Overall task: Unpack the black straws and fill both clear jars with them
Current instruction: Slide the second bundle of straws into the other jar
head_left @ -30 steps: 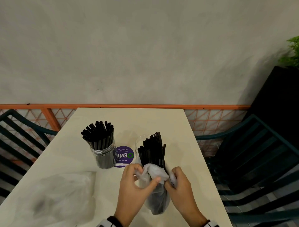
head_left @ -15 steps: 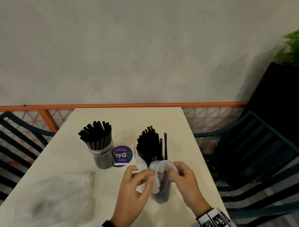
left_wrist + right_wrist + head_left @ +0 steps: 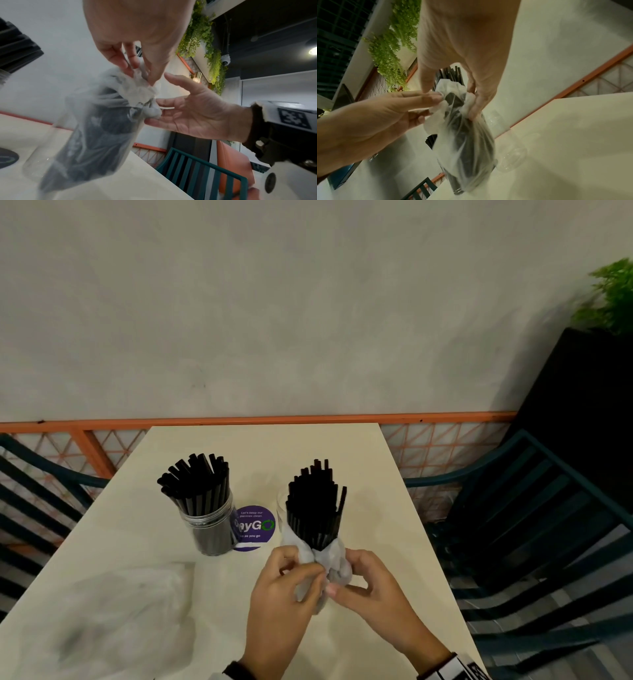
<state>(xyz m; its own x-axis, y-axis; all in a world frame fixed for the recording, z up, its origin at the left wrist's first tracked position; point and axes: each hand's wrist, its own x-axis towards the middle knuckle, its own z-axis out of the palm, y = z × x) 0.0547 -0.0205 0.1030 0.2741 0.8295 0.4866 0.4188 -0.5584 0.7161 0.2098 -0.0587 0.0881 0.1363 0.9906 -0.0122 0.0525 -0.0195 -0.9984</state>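
A bundle of black straws [image 3: 315, 505] stands upright, its lower half in a thin plastic bag [image 3: 337, 568]. My left hand [image 3: 308, 573] pinches the bunched bag rim on the left, seen close up in the left wrist view as the left hand [image 3: 137, 73] on the bag [image 3: 102, 128]. My right hand [image 3: 337, 587] pinches the rim on the right, with its fingers [image 3: 473, 109] on the bag [image 3: 467, 142]. An empty clear jar [image 3: 281, 508] stands just behind the bundle, also the jar [image 3: 513, 155]. The other clear jar [image 3: 209, 529] at the left is packed with straws.
A crumpled empty plastic bag [image 3: 120, 611] lies on the cream table [image 3: 257, 446] at the front left. A purple round sticker [image 3: 255, 527] sits between the jars. Dark green chairs [image 3: 531, 525] flank the table; an orange railing [image 3: 239, 419] runs behind.
The bag has been worked down the bundle, so more of the straws stands bare above it. Both hands have shifted lower and closer together on the bunched plastic.
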